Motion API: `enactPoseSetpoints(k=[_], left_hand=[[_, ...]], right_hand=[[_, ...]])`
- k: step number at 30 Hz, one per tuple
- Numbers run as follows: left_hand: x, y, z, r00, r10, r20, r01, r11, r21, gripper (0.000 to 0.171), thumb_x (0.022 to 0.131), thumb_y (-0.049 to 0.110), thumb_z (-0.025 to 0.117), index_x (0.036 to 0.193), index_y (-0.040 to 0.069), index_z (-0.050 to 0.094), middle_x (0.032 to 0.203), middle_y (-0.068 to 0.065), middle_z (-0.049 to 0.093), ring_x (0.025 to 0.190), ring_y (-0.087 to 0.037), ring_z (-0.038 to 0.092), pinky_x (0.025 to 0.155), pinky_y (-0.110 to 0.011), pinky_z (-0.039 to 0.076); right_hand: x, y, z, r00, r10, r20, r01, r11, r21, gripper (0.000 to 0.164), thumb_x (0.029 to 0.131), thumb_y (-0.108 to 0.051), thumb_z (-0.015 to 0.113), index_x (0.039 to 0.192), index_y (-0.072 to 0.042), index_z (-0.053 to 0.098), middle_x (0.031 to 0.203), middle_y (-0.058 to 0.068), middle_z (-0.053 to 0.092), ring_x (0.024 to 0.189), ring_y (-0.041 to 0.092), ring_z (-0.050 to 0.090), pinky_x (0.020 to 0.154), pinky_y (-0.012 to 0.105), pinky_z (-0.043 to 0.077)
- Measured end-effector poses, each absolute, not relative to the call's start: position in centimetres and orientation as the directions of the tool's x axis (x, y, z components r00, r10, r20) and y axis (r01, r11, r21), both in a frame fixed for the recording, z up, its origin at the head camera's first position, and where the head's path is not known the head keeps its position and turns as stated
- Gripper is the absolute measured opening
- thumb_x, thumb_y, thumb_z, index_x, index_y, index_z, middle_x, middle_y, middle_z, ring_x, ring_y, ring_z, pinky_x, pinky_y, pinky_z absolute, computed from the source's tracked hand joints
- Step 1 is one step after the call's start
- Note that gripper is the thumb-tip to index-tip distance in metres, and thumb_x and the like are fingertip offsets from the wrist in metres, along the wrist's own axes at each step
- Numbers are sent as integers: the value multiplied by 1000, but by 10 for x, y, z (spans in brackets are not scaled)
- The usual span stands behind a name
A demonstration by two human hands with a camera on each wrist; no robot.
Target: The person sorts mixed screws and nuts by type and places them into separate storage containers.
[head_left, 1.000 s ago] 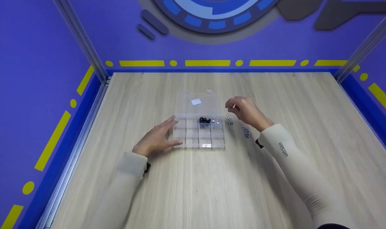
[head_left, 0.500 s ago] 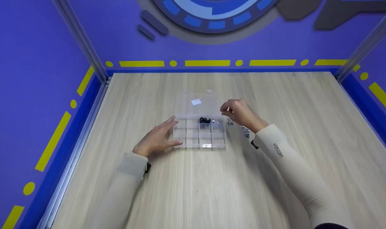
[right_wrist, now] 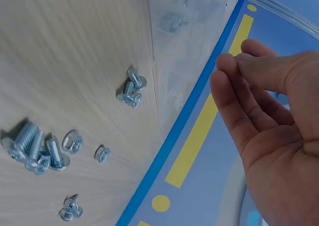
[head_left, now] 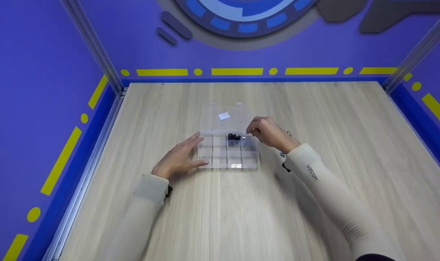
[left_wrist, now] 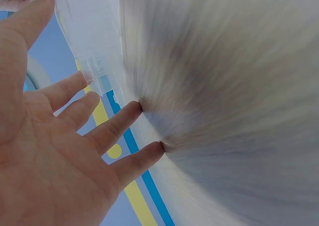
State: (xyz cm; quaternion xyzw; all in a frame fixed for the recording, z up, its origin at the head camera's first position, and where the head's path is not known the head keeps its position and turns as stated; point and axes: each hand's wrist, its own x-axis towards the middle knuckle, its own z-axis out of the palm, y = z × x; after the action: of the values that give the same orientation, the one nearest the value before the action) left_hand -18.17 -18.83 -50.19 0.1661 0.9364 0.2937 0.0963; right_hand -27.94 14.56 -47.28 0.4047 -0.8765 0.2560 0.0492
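Note:
A clear plastic compartment box [head_left: 227,154] lies with its lid folded back. Dark small parts [head_left: 234,137] sit in one rear compartment, and shiny metal pieces [head_left: 244,140] in the rear right one. My left hand [head_left: 178,157] rests at the box's left side, fingers spread; in the left wrist view, two fingertips touch the tabletop. Above the rear right corner is my right hand [head_left: 268,133], thumb and fingertips brought together. Nothing shows between them in the right wrist view, so a small held part may be hidden. Silver screws [right_wrist: 35,148] lie on the table to the right.
A white label [head_left: 224,116] is on the transparent lid [head_left: 209,121]. Flanged nuts [right_wrist: 73,141] and a smaller screw cluster [right_wrist: 130,89] lie loose on the wooden table [head_left: 220,217]. Blue-purple panels [head_left: 42,90] enclose the back and sides.
My right hand has moved left and slightly toward me, from beside the lid to over the box's rear right corner. My left hand has stayed in place.

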Motion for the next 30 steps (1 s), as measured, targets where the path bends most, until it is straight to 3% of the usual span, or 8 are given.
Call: enactPoseSetpoints(k=[9, 20, 30], left_hand=[[-181, -188, -501, -926, 368, -85, 256, 778, 574, 89, 90, 52, 75, 161, 15, 36, 171, -1, 20, 154, -26, 27, 122, -48, 28], [-181, -188, -503, -927, 366, -82, 257, 779, 572, 88, 91, 52, 75, 161, 14, 36, 171, -1, 20, 154, -27, 27, 122, -49, 28], [-181, -188, -503, -927, 366, -84, 255, 777, 576, 89, 90, 52, 75, 161, 15, 36, 171, 0, 19, 154, -26, 27, 122, -48, 28]], right_hand=[[-278, 144, -476, -612, -720, 327, -783, 496, -375, 24, 89, 17, 59, 93, 4, 79, 97, 16, 74, 89, 29, 72, 74, 40, 60], [-274, 141, -477, -649, -722, 239, -746, 544, -385, 25, 94, 15, 57, 101, 5, 78, 106, 18, 74, 100, 32, 72, 84, 41, 61], [-270, 137, -475, -613, -758, 223, -769, 506, -391, 25, 94, 14, 55, 101, 6, 78, 103, 19, 75, 99, 33, 73, 85, 43, 60]])
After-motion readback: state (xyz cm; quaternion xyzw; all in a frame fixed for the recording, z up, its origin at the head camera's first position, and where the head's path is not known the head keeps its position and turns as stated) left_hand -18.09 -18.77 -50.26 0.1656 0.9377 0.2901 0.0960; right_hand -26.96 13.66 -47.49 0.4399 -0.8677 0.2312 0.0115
